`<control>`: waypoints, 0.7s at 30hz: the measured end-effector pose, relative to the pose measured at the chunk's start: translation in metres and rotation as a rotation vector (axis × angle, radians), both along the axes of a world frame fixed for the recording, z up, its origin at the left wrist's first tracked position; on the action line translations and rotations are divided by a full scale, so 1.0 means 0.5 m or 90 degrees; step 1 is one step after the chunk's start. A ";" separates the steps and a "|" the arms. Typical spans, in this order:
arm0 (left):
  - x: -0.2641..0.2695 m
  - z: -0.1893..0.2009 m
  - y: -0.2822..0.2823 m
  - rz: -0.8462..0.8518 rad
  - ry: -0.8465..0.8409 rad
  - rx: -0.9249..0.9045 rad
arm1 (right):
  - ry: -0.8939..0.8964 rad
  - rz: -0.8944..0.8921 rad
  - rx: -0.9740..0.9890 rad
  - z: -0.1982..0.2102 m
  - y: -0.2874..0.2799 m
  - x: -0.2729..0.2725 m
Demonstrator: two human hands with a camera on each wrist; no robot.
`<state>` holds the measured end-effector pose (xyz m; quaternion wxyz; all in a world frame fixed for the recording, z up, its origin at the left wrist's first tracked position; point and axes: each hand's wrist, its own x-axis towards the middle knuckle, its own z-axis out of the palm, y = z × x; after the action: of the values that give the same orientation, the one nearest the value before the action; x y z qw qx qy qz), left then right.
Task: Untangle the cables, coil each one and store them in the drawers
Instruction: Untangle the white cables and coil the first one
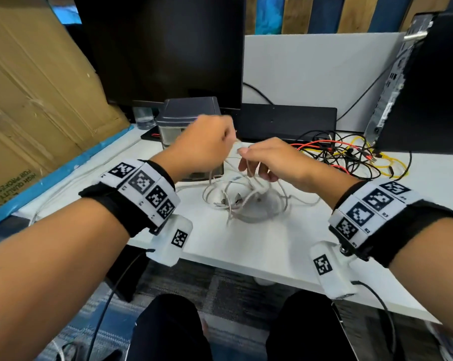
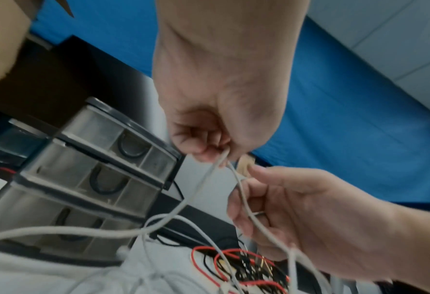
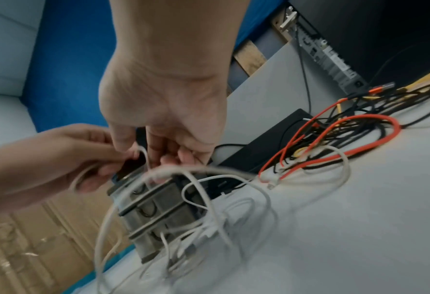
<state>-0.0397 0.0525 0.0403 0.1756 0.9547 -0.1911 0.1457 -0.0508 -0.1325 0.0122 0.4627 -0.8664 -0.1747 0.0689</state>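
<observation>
Nearest: two forearms with marker bands, raised above the tabletop [image 1: 259, 246].

Left hand [image 1: 204, 147]: fingers curled, pinching one white cable strand at the fingertips [image 2: 203, 153]. Right hand [image 1: 269, 162]: thumb and forefinger pinching a strand of the same bundle, other fingers loosely curled with further strands running through them. Hands close together, not touching.

Directly below the hands: tangled white cables [image 1: 235, 196], partly lifted, remainder in loose overlapping loops on the tabletop. Plug ends visible in the pile; exact routing not readable because of blur.

Behind the left hand: small drawer unit [image 2: 90, 171], three clear drawers, all shut; dark coiled items faintly visible inside.

Beyond the right hand: second tangle of red, black and yellow cables [image 1: 350, 157], touching the far edge of the white pile. Computer case [image 1: 423, 82] further right, monitor [image 1: 162, 48] at the back.

Probable step: separating one white cable from the bundle; no white cable coiled yet.

Risks:
- Knot tightening, if strands pulled apart before the crossing is found.
- Plug end snagging in a loop and straining at the connector.
- Coloured tangle dragged along, since white strands reach into it.
- Slack strands sliding off the near tabletop edge.
</observation>
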 end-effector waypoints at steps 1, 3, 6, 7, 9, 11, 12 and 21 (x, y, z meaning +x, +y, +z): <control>0.008 0.011 0.006 0.026 -0.051 -0.076 | -0.027 0.002 -0.002 0.005 0.003 0.002; 0.018 0.033 0.016 0.048 -0.124 -0.177 | -0.060 -0.003 -0.023 0.010 0.012 0.007; 0.013 0.060 0.016 0.034 -0.168 -0.228 | -0.017 -0.022 0.007 0.009 0.019 0.019; 0.007 0.066 0.015 0.029 -0.178 -0.240 | 0.013 -0.021 0.023 0.007 0.016 0.023; -0.003 0.077 0.017 0.026 -0.196 -0.282 | 0.082 0.009 -0.012 -0.003 0.004 0.027; -0.005 0.091 0.027 0.044 -0.216 -0.366 | 0.139 0.061 -0.139 -0.027 -0.016 0.031; -0.003 0.101 0.036 0.058 -0.227 -0.414 | 0.153 0.078 -0.205 -0.041 -0.026 0.032; 0.004 0.113 0.059 0.053 -0.187 -0.475 | 0.022 -0.065 -0.017 0.041 -0.031 0.030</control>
<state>-0.0375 0.0819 0.0970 0.4747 0.8015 -0.1095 0.3469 -0.0355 -0.1477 0.0326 0.4571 -0.8789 -0.1212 0.0628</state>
